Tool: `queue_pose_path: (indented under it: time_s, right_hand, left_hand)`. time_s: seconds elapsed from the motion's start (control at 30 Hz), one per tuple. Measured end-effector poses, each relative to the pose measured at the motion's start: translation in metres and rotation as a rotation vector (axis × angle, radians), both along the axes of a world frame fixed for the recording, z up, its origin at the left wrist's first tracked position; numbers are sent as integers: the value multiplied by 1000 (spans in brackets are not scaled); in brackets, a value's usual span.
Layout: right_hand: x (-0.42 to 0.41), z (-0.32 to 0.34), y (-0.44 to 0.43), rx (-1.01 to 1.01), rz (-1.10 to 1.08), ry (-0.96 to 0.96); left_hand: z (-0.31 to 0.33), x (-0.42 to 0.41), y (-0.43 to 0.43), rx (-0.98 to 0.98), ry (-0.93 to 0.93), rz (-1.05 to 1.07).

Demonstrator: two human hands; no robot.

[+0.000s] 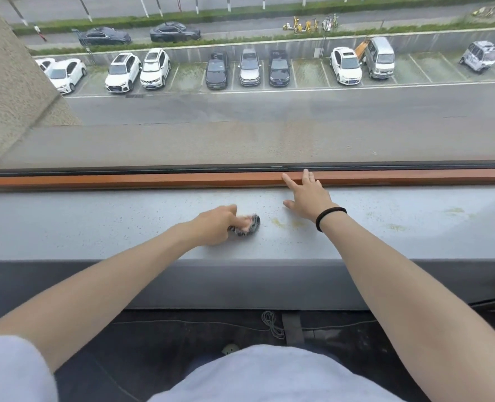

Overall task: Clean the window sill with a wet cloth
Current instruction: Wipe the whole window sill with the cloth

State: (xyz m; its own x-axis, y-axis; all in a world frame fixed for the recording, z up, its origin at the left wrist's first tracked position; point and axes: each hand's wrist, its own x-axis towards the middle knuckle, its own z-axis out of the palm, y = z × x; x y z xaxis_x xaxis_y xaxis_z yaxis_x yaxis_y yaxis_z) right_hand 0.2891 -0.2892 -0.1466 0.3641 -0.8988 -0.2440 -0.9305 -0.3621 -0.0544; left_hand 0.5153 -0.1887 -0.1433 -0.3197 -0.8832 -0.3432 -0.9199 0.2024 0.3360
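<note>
On the sill (95,224), cloth (251,225) under curled left hand (214,224); right hand (307,198) splayed flat.

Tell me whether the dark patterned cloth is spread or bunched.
Bunched: the dark patterned cloth is a small wad gripped in the left hand.

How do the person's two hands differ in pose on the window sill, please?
The left hand curls round the cloth; the right hand lies flat, fingers spread, holding nothing. The left hand sits in the middle of the sill; the right hand reaches the wooden frame. Both rest on the sill.
</note>
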Motion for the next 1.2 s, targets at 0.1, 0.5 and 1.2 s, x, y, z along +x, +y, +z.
queue_pose_path:
  time_s: [0.1,0.5,1.2]
  right_hand:
    - [-1,-2,0,-12,2,0]
    - [-19,7,-14,155,-81,-170]
    - [-25,9,-21,165,-75,-187]
  left_hand:
    - [1,9,10,16,-16,-41]
    - [-2,8,-8,-117,-72,67]
    - [-9,6,-27,-230,-1,230]
